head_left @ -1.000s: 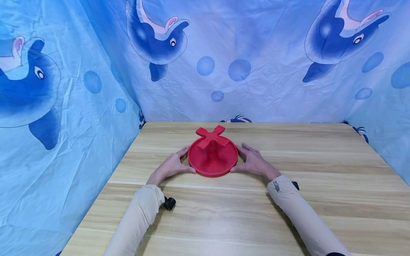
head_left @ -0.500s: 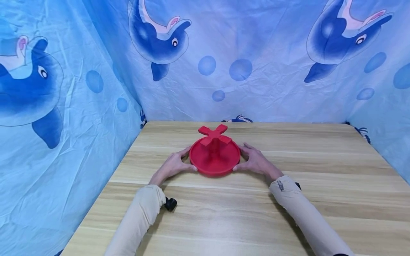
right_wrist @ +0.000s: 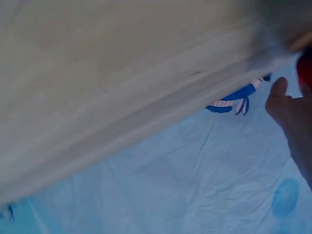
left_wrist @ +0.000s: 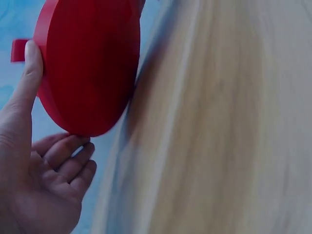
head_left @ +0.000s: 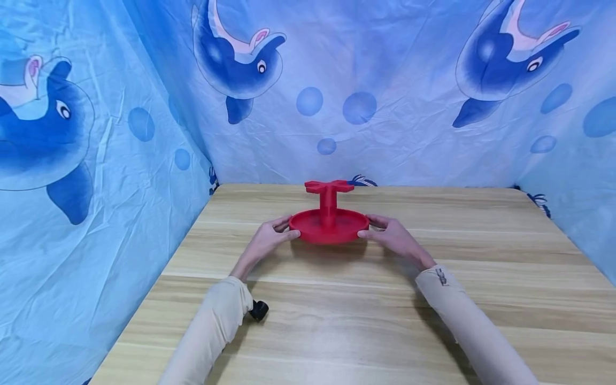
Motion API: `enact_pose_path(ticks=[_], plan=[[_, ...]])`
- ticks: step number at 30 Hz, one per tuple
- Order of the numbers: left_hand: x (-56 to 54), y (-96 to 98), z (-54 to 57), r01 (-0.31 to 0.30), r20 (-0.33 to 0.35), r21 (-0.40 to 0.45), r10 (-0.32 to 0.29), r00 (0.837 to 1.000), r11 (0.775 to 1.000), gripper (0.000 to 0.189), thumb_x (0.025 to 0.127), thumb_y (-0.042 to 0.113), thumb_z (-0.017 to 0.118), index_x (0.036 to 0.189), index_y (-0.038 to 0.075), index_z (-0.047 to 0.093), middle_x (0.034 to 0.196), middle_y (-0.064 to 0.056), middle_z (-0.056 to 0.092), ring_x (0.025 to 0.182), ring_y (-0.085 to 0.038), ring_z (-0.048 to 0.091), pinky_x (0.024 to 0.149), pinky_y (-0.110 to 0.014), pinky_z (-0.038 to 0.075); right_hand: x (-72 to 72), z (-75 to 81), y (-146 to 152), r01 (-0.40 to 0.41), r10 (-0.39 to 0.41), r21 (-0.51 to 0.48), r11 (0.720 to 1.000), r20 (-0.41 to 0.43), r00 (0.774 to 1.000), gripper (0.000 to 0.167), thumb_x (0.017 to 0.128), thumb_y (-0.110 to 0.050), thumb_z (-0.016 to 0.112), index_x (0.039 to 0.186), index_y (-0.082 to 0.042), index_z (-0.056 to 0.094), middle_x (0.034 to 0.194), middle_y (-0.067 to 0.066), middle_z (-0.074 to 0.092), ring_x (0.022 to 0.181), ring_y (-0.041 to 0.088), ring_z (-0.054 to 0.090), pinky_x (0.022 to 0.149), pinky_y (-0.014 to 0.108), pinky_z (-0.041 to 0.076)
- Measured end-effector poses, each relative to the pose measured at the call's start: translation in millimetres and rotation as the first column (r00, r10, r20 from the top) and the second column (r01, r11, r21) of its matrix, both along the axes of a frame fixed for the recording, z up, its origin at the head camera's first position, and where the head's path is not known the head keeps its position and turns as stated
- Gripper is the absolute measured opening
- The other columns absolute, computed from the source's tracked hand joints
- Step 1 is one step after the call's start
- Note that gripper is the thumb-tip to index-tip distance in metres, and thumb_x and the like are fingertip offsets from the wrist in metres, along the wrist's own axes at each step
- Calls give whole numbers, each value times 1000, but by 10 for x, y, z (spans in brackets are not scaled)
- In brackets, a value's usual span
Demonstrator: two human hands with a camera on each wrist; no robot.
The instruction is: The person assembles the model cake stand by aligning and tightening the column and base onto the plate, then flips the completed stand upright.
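Note:
A red round dish (head_left: 329, 237) with a low rim has a thick central post topped by a flat cross (head_left: 329, 186). It is held above the table, its shadow falling on the wood below. My left hand (head_left: 263, 243) grips the left side of the rim, thumb in front and fingers behind. On the opposite side my right hand (head_left: 398, 237) pinches the rim the same way. The left wrist view shows the smooth underside of the dish (left_wrist: 92, 68), with the left thumb on its side wall. Only a sliver of the dish (right_wrist: 306, 70) appears in the right wrist view.
The wood-grain table (head_left: 327, 331) reaches back to a blue curtain (head_left: 409, 149) printed with dolphins and bubbles, which also runs along the left and right sides. A small black device (head_left: 260, 310) sits at the left wrist.
Both hands have raised the red dish from the table and tipped it, so its post now stands more upright in view and the cross is seen nearly edge-on. It has also shifted slightly right.

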State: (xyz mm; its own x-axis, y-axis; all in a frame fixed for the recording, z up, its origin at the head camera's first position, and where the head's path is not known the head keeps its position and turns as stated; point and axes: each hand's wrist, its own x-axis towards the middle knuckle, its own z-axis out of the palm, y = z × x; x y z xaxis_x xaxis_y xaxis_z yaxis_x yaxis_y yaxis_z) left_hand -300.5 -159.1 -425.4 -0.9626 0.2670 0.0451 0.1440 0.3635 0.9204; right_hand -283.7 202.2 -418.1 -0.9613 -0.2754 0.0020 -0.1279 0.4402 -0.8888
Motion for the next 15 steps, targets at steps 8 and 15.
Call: enact_pose_path(ticks=[8, 15], plan=[[72, 246, 228, -112, 34, -5, 112, 993, 994, 83, 90, 57, 75, 149, 2, 55, 146, -14, 58, 140, -28, 50, 115, -45, 40, 66, 150, 44, 88, -86, -48, 995, 42, 995, 85, 100, -56, 62, 157, 2, 39, 155, 23, 46, 136, 38, 46, 113, 54, 40], [149, 390, 455, -199, 73, -12, 199, 977, 980, 78, 82, 76, 70, 124, 11, 78, 99, -4, 68, 103, -19, 57, 90, -37, 45, 80, 431, 26, 135, -131, -39, 990, 77, 988, 84, 101, -62, 56, 150, 5, 50, 151, 25, 50, 141, 42, 44, 111, 56, 43]])
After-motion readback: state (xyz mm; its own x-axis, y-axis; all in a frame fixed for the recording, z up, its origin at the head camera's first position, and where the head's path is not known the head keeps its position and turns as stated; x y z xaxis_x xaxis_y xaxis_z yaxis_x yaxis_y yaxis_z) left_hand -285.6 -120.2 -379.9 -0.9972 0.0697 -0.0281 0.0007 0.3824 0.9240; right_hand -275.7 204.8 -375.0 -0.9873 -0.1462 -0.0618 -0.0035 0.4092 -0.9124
